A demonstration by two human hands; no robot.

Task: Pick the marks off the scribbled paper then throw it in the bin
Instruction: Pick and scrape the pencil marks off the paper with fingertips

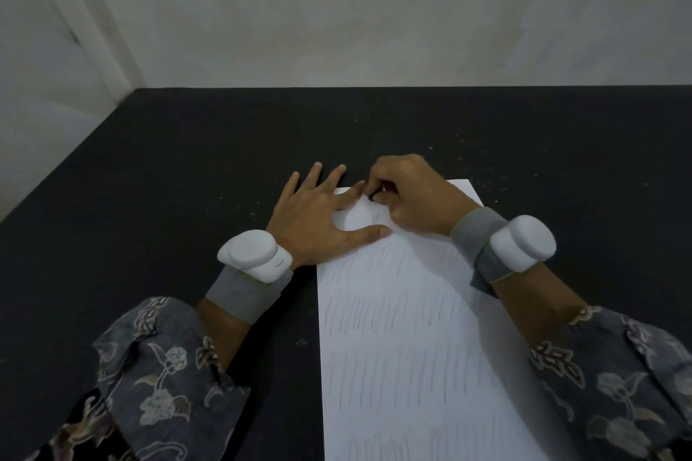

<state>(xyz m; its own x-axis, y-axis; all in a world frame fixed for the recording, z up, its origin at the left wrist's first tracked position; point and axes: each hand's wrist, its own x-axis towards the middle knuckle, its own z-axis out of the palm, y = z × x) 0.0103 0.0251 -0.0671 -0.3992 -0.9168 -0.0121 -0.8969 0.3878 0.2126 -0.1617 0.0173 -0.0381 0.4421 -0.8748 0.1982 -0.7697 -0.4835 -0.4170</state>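
A white sheet of paper (pixel 404 341) covered in rows of faint pencil scribbles lies on the black table (pixel 168 180), running from mid-table to the near edge. My left hand (pixel 318 213) lies flat with spread fingers, the thumb and index finger pressing the sheet's far left corner. My right hand (pixel 408 198) is curled at the far end of the sheet. Its fingertips pinch a small dark object (pixel 372 195), likely an eraser, against the paper. The patch of paper between my hands looks nearly free of marks.
Small pale crumbs are scattered over the black table around the far end of the sheet. A pale wall (pixel 374 11) rises right behind the table. No bin is in view. Both wrists carry white devices on grey bands.
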